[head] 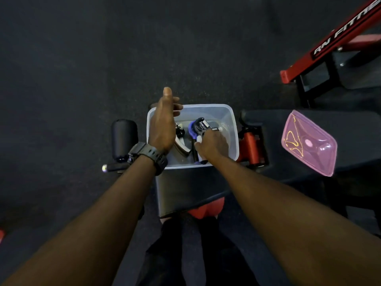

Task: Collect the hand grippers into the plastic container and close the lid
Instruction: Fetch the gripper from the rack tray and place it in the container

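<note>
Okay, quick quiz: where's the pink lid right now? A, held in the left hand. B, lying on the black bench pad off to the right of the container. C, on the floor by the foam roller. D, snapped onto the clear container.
B: the pink lid lies on the black bench pad to the right of the open clear container, away from both hands.
</note>
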{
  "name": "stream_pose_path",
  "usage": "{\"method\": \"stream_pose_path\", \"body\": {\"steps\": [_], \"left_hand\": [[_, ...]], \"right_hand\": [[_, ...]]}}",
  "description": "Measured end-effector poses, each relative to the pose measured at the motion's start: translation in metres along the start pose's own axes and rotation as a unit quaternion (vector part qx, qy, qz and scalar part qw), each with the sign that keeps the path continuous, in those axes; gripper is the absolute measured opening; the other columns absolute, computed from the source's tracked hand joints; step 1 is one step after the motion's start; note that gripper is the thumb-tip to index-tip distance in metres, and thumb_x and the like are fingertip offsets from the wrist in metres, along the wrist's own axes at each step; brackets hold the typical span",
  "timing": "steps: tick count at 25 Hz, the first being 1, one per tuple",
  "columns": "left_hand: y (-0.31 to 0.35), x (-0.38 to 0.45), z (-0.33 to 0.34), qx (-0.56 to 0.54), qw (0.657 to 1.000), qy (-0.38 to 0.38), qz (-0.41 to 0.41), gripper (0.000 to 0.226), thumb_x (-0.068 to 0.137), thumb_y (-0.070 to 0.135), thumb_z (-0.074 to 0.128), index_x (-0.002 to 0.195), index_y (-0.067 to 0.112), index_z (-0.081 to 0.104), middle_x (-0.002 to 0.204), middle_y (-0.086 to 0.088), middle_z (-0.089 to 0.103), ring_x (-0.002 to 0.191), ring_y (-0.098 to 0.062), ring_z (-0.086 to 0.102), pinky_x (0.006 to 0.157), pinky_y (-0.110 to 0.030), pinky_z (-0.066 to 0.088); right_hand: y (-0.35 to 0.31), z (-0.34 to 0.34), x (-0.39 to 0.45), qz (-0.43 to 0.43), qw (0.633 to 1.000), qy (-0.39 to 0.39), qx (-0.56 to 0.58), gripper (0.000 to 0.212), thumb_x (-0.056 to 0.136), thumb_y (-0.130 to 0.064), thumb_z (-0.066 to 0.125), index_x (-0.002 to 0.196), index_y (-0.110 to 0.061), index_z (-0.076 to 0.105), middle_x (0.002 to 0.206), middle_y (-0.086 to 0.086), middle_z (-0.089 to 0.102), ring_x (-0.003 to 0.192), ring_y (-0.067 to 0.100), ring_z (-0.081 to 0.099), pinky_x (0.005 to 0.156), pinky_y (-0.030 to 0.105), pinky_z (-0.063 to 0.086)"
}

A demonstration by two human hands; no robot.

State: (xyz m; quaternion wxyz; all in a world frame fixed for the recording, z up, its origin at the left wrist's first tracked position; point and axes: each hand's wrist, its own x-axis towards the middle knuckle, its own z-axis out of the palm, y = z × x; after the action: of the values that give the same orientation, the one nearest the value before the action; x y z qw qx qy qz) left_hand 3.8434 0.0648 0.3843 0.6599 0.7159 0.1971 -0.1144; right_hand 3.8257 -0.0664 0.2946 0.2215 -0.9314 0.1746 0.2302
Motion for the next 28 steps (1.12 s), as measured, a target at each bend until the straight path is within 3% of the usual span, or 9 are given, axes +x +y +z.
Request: {"method": "stream_pose_path", "body": {"steps": [3, 6, 7, 9, 12, 14, 23, 28], "left_hand": [[-0.006, 0.011, 0.003, 0.002, 1.0, 0.006, -0.008, 0.07, 0.087, 0.073, 0.022, 0.111, 0.023, 0.065, 0.117, -0.002, 0.07, 0.111, -0.019, 0.065, 0.104, -0.05, 0.048], [-0.01, 0.017, 0.005, 0.008, 1.0, 0.004, -0.008, 0.072, 0.088, 0.073, 0.021, 0.115, 0.022, 0.064, 0.117, -0.002, 0.07, 0.111, -0.018, 0.065, 0.104, -0.049, 0.048], [-0.009, 0.018, 0.005, 0.009, 1.0, 0.001, -0.005, 0.073, 0.088, 0.072, 0.021, 0.116, 0.021, 0.063, 0.117, -0.002, 0.07, 0.111, -0.018, 0.065, 0.105, -0.049, 0.048], [-0.009, 0.02, 0.005, 0.009, 1.0, 0.0, -0.004, 0.072, 0.089, 0.072, 0.021, 0.117, 0.02, 0.063, 0.117, -0.002, 0.07, 0.111, -0.018, 0.065, 0.106, -0.05, 0.048], [-0.008, 0.022, 0.005, 0.014, 1.0, 0.003, -0.002, 0.072, 0.088, 0.073, 0.021, 0.115, 0.021, 0.064, 0.117, -0.001, 0.07, 0.111, -0.018, 0.065, 0.106, -0.051, 0.048], [-0.008, 0.022, 0.004, 0.01, 1.0, -0.001, -0.001, 0.072, 0.088, 0.073, 0.021, 0.114, 0.022, 0.064, 0.117, -0.002, 0.07, 0.112, -0.018, 0.065, 0.105, -0.051, 0.048], [-0.017, 0.017, 0.004, -0.009, 1.0, -0.013, -0.014, 0.068, 0.087, 0.071, 0.024, 0.111, 0.023, 0.064, 0.116, -0.004, 0.07, 0.112, -0.021, 0.063, 0.104, -0.049, 0.048], [-0.013, 0.016, 0.006, -0.017, 1.0, -0.018, -0.011, 0.07, 0.085, 0.072, 0.024, 0.113, 0.021, 0.064, 0.116, -0.005, 0.071, 0.111, -0.021, 0.064, 0.101, -0.047, 0.047]], "right_hand": [[0.003, 0.01, 0.009, -0.027, 1.0, -0.002, 0.008, 0.03, 0.086, -0.027, 0.077, 0.106, -0.005, 0.07, 0.109, 0.017, 0.071, 0.104, 0.035, 0.067, 0.082, 0.04, 0.053], [0.013, 0.011, 0.018, -0.007, 0.999, -0.031, 0.038, 0.035, 0.081, -0.042, 0.08, 0.083, -0.009, 0.069, 0.088, 0.013, 0.071, 0.088, 0.032, 0.07, 0.068, 0.034, 0.046], [0.016, 0.007, 0.02, 0.007, 0.999, -0.03, 0.042, 0.042, 0.08, -0.049, 0.078, 0.084, -0.008, 0.07, 0.089, 0.012, 0.072, 0.085, 0.03, 0.069, 0.067, 0.034, 0.046], [0.019, -0.005, 0.02, 0.025, 0.999, 0.008, 0.023, 0.055, 0.08, -0.057, 0.073, 0.104, -0.008, 0.069, 0.104, 0.012, 0.071, 0.092, 0.029, 0.067, 0.071, 0.034, 0.048], [0.011, -0.006, 0.01, 0.035, 0.999, 0.014, -0.015, 0.097, 0.072, -0.06, 0.08, 0.14, -0.004, 0.041, 0.138, 0.018, 0.052, 0.126, 0.037, 0.052, 0.095, 0.045, 0.048], [0.001, 0.006, 0.005, 0.037, 0.999, 0.006, -0.017, 0.108, 0.071, -0.058, 0.082, 0.147, -0.005, 0.025, 0.145, 0.022, 0.041, 0.132, 0.04, 0.045, 0.101, 0.048, 0.045], [-0.003, 0.032, 0.02, 0.039, 0.993, 0.036, -0.107, 0.104, 0.078, -0.055, 0.076, 0.148, -0.013, 0.011, 0.133, 0.024, 0.053, 0.115, 0.04, 0.06, 0.087, 0.049, 0.051], [0.006, 0.025, 0.025, 0.003, 0.983, 0.061, -0.173, 0.099, 0.081, -0.039, 0.077, 0.151, -0.011, 0.013, 0.128, 0.023, 0.056, 0.109, 0.036, 0.064, 0.082, 0.046, 0.058]]}}
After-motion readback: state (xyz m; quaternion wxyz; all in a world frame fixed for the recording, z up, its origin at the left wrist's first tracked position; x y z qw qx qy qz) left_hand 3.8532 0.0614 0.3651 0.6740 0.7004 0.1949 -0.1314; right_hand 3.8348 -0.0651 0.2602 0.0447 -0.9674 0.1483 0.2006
